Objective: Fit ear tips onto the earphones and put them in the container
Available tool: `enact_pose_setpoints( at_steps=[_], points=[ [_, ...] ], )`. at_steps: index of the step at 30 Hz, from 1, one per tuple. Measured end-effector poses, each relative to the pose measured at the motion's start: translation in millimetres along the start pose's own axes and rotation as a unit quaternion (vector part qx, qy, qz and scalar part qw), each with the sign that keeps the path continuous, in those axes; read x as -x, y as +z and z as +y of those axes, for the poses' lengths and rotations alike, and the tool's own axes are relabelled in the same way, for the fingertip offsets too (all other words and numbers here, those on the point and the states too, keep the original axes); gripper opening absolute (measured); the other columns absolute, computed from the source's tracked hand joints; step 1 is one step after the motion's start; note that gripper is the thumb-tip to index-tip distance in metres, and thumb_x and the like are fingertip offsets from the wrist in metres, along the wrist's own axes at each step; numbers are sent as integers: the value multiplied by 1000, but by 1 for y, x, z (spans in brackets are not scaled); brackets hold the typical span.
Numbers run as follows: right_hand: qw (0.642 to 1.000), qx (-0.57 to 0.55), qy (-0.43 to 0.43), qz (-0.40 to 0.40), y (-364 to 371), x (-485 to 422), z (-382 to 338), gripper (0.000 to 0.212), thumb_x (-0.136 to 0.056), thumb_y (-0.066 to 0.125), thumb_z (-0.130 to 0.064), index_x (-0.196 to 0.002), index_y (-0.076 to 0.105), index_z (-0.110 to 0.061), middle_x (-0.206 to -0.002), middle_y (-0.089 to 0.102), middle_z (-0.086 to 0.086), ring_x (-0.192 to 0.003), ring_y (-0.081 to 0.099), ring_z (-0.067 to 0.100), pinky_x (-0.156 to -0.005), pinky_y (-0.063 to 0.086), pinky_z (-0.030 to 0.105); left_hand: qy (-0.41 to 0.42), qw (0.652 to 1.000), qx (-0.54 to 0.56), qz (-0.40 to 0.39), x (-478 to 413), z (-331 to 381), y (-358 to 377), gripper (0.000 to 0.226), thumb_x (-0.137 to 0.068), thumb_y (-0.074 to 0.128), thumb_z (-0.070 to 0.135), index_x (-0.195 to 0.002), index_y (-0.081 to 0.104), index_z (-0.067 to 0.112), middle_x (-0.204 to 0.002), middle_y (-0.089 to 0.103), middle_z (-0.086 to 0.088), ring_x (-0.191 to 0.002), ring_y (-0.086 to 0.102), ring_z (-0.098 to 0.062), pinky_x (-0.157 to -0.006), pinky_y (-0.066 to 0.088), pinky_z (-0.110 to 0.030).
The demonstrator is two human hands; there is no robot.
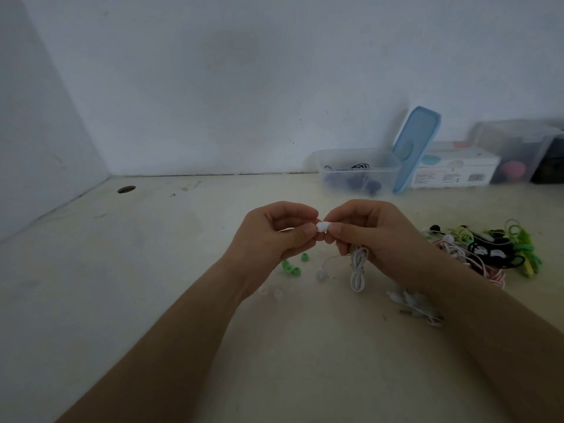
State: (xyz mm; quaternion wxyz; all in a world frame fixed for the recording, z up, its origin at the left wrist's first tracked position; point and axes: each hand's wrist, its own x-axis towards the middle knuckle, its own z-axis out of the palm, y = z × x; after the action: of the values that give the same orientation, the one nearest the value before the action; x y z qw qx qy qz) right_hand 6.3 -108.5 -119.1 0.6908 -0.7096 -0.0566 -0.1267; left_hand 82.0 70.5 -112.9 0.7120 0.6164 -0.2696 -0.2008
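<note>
White wired earphone bud (pixel 323 227): pinched jointly by left hand (pixel 274 235) and right hand (pixel 375 233); ear-tip fitting apparently underway, next needing a square, firm push.

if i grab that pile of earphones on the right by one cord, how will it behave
Probably floppy: the white cord hanging from the right hand droops in limp loops. The pile of earphones looks tangled, so several would likely lift together. Thin cords and small buds suggest it is light.

Container (pixel 358 170) stands behind the hands; tangled earphones (pixel 485 250) lie right.
</note>
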Motion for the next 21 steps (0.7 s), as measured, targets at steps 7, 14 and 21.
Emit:
enact_pose_setpoints(
  at_steps=[7, 14, 21],
  points=[
    [993, -70, 50, 79, -4, -4, -7, 30, -66, 72, -14, -89, 63, 5, -68, 64, 14, -54, 54, 20, -52, 46, 26, 70, 877, -476, 3, 1, -8, 9, 19, -75, 79, 45, -85, 68, 34, -80, 68, 19, -67, 60, -1, -61, 48, -14],
    [989, -65, 75, 109, -6, -4, -3, 7, -84, 66, 1, -86, 61, -3, -80, 71, 16, -60, 60, 19, -57, 51, 28, 61, 817, -572, -38, 3, -17, 18, 16, -81, 74, 35, -88, 61, 40, -79, 56, 24, -72, 52, 8, -77, 55, -25],
    [973, 196, 28, 122, -10, -7, 7, 13, -88, 66, -7, -91, 73, -18, -74, 74, 3, -62, 65, 14, -65, 52, 29, 149, 854, -494, 62, 2, -14, 14, 18, -81, 78, 18, -88, 67, 31, -84, 63, 18, -72, 61, 0, -71, 51, -12]
  ],
)
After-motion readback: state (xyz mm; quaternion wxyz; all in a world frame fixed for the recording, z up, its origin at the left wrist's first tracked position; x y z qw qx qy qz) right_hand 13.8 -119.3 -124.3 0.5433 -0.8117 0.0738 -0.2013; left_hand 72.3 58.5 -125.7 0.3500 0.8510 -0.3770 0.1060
